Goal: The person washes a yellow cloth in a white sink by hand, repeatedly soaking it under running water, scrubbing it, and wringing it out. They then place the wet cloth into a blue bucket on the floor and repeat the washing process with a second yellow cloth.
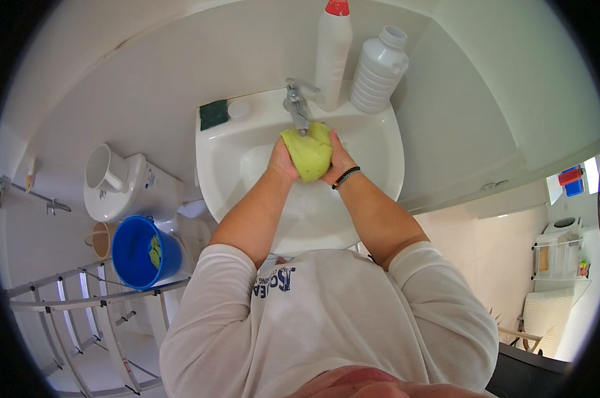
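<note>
Both hands hold a folded yellow-green cleaning cloth (310,155) over the white ceramic washbasin (235,199). My left hand (283,160) grips the cloth's left side, its fingers partly hidden underneath. On the other side, my right hand (340,158) presses the cloth's right edge, below which a braided bracelet circles the wrist. The chrome faucet (299,107) has its spout right above the cloth's top. Whether water runs cannot be made out clearly.
A green scouring pad (214,115) and a round white lid (238,111) lie on the basin's back left ledge. A red-capped white bottle (333,59) and an uncapped white bottle (379,72) stand back right. Leftward are a toilet tank (135,199), blue bucket (125,248) and aluminium ladder (76,304).
</note>
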The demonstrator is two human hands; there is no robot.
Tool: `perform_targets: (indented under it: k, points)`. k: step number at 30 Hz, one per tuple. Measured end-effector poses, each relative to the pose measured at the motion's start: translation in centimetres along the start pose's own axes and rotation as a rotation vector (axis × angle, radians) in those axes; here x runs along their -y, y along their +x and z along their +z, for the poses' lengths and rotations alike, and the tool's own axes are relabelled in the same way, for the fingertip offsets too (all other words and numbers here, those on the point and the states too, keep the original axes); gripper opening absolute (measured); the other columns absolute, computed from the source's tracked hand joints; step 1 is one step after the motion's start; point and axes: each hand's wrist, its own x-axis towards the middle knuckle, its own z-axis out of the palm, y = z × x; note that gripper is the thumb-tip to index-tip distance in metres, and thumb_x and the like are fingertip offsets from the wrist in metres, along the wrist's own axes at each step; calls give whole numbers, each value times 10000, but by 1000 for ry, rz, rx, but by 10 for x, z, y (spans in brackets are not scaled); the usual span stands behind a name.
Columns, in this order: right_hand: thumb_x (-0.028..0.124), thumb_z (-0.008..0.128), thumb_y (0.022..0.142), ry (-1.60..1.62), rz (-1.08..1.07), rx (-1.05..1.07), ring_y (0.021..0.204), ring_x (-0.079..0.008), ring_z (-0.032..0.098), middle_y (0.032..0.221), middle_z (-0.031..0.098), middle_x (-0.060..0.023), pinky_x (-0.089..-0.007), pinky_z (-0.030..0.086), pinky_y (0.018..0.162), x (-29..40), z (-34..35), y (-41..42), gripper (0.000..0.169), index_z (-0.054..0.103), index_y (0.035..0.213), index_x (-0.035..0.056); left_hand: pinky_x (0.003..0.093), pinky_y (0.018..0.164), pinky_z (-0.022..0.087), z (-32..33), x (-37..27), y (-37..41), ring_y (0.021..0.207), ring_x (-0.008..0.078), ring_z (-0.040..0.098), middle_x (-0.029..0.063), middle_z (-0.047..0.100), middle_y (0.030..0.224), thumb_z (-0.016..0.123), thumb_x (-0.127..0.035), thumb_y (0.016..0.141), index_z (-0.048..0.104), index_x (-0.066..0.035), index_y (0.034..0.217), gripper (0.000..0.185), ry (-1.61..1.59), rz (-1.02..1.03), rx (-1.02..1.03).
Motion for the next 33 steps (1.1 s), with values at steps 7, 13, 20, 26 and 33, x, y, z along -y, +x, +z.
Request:
perform_targets:
  k: [7,13,20,26,33]
  points:
    - [454,327,816,-45,17,-83,957,-205,478,1065,481,-58,-377,389,801,-11,10,7,449,411,1104,120,351,785,414,-3,-27,-11,896,227,502,116,514,964,442,-156,759,466,-30,997,270,375,76,-135]
    - [360,350,832,13,30,27,871,-205,527,1013,507,-83,-335,435,735,-13,4,25,362,428,1072,101,355,846,368,1,-42,-41,992,224,434,82,453,1049,509,-81,710,384,-83,1095,405,260,130,362]
    - [265,354,837,-4,80,-43,840,-204,533,948,529,-77,-336,437,725,-4,24,7,284,446,1026,73,353,778,405,-11,-12,-26,929,212,462,75,472,991,566,-130,706,403,-88,1056,388,538,365,-208]
    - [308,376,826,-112,140,12,864,-227,512,985,501,-100,-354,420,739,-5,19,23,326,427,1047,73,349,768,418,-12,-5,-34,868,211,503,74,525,922,538,-193,730,480,-71,974,279,360,445,-317]
    - [390,378,817,-44,204,80,900,-211,496,996,500,-79,-347,404,768,-3,26,18,375,453,1004,74,348,744,432,-7,2,-43,838,222,520,82,541,911,504,-200,749,499,-53,945,245,329,515,-366]
